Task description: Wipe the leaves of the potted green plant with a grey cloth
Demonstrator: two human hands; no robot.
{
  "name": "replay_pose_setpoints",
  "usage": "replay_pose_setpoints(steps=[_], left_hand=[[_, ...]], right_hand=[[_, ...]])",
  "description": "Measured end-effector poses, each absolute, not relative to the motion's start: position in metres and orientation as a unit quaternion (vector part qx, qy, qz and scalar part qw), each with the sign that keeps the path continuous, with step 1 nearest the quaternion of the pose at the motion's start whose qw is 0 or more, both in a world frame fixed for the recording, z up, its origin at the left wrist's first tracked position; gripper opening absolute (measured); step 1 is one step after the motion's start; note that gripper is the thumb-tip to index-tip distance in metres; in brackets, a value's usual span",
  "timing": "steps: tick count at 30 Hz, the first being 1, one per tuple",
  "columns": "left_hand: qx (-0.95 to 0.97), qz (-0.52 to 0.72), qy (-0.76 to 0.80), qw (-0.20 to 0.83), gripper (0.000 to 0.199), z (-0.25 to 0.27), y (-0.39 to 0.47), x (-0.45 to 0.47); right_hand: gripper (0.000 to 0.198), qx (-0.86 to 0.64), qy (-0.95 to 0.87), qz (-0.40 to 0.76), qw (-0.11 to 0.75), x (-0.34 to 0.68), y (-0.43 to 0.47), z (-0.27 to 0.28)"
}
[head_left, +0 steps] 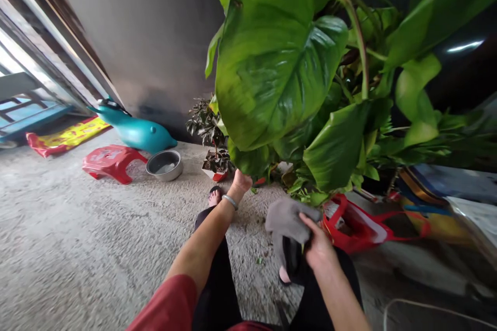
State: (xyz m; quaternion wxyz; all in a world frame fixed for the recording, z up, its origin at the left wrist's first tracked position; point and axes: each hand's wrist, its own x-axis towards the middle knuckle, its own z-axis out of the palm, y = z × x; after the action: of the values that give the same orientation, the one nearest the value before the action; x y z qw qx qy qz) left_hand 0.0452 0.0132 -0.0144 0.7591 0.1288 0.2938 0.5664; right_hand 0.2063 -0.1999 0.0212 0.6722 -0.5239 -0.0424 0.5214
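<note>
Head view: right hand [320, 248] pinches grey cloth [285, 220] above floor [97, 253], short of its far edge, beside red bag [351, 238]. Cloth judged light, soft; hold by bunched fold. Left hand [242, 181] at low leaf [248, 159], fingers hidden, grip cannot be told. Leaf likely tears easily; support beneath.

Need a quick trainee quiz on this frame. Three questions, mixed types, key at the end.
1. Which hand holds the grey cloth?
2. True or false: a bracelet circles the wrist of the left hand.
3. Fill in: the bowl stands beside the red ____.

Key:
1. The right hand.
2. True.
3. Stool.
</note>
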Motion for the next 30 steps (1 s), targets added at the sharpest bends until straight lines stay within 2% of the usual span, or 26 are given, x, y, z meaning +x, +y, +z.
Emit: replay_pose_setpoints(steps=[4,6,9,14,17,21,25,30], left_hand=[[0.093,0.578,0.244,0.773,0.033,-0.009,0.005,0.054],[0.088,0.559,0.252,0.785,0.034,-0.007,0.003,0.058],[0.077,0.504,0.289,0.81,0.03,-0.009,0.0,0.056],[0.07,0.496,0.321,0.804,0.027,-0.033,-0.027,0.03],[0.053,0.46,0.351,0.814,0.027,-0.055,-0.066,0.022],[0.052,0.413,0.371,0.83,0.033,-0.065,-0.117,0.029],[0.09,0.416,0.358,0.831,0.033,-0.031,-0.133,0.036],[0.176,0.475,0.291,0.812,0.021,0.05,-0.127,0.032]], right_hand=[[0.033,-0.458,-0.046,0.455,0.762,0.223,-0.132,0.07],[0.024,-0.468,-0.052,0.486,0.736,0.214,-0.088,0.079],[0.014,-0.523,-0.022,0.566,0.636,0.188,-0.069,0.059],[0.027,-0.543,0.01,0.619,0.568,0.161,-0.167,-0.005],[0.036,-0.548,0.017,0.607,0.575,0.163,-0.228,-0.026],[0.036,-0.533,0.01,0.601,0.596,0.169,-0.259,-0.026],[0.035,-0.496,-0.023,0.607,0.62,0.173,-0.272,-0.004],[0.033,-0.467,-0.02,0.596,0.652,0.18,-0.294,0.035]])
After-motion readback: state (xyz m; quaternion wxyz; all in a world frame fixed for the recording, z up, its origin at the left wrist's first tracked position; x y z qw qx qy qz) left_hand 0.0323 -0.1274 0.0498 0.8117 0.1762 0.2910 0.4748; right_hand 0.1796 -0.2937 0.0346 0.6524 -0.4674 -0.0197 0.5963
